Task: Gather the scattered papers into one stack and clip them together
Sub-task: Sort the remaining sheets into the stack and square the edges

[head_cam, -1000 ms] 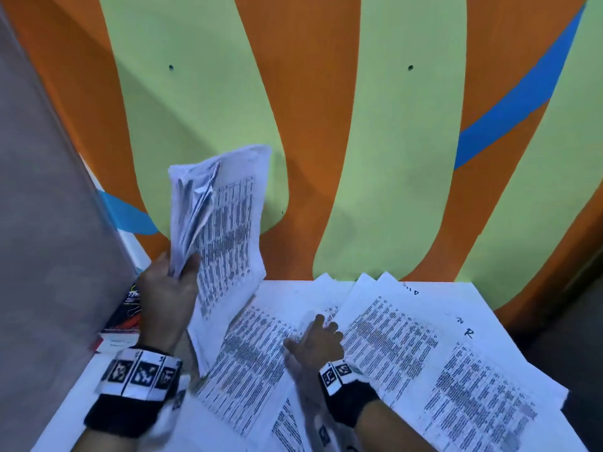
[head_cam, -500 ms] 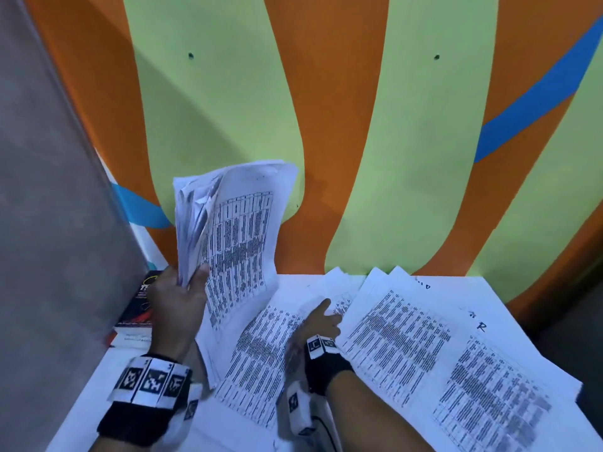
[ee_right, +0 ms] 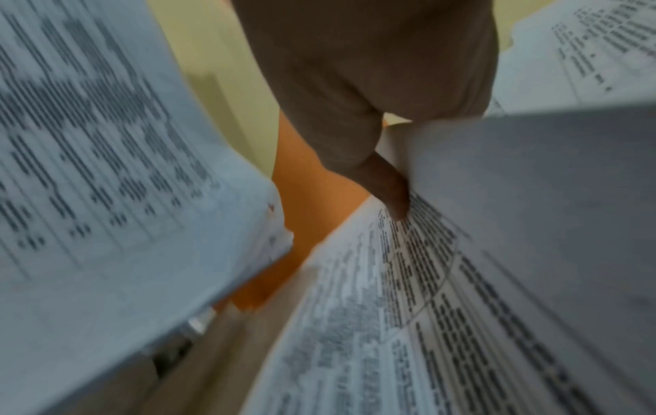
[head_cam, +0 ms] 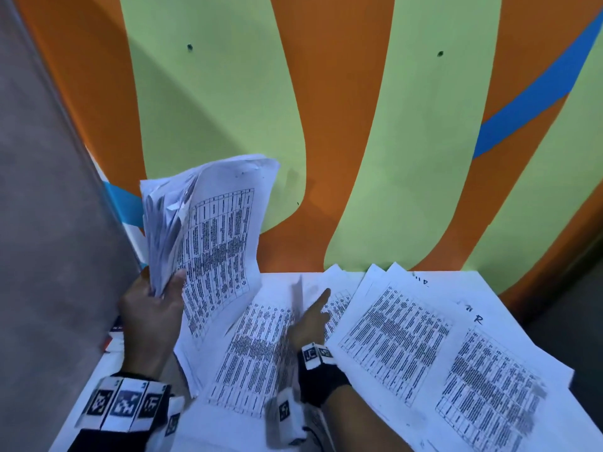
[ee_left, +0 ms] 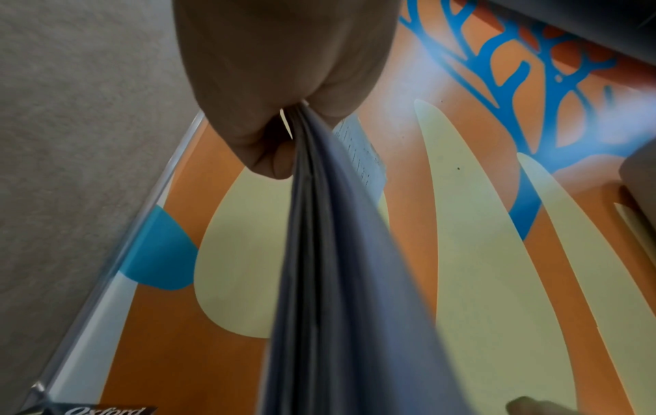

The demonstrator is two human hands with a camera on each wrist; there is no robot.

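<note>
My left hand [head_cam: 156, 305] holds a bundle of printed papers [head_cam: 212, 230] upright at the left, above the table; the left wrist view shows the same left hand [ee_left: 294, 126] gripping the bundle [ee_left: 337, 280] at its lower edge. Several loose printed sheets [head_cam: 408, 337] lie fanned over the white table [head_cam: 98, 373]. Among them my right hand [head_cam: 310, 321] is turned on its side. It pinches the raised edge of one sheet [ee_right: 532, 196], and one finger [ee_right: 390, 196] reaches to the printed sheet [ee_right: 373, 309] below. No clip is in view.
A grey partition [head_cam: 49, 223] closes the left side. An orange, green and blue wall [head_cam: 326, 125] stands right behind the table. A red and black book [head_cam: 112, 334] lies at the table's left edge, below the bundle.
My right hand was flat with spread fingers on the sheets; it has turned on its side and lifted a sheet's edge. The left hand still holds the bundle up, slightly higher.
</note>
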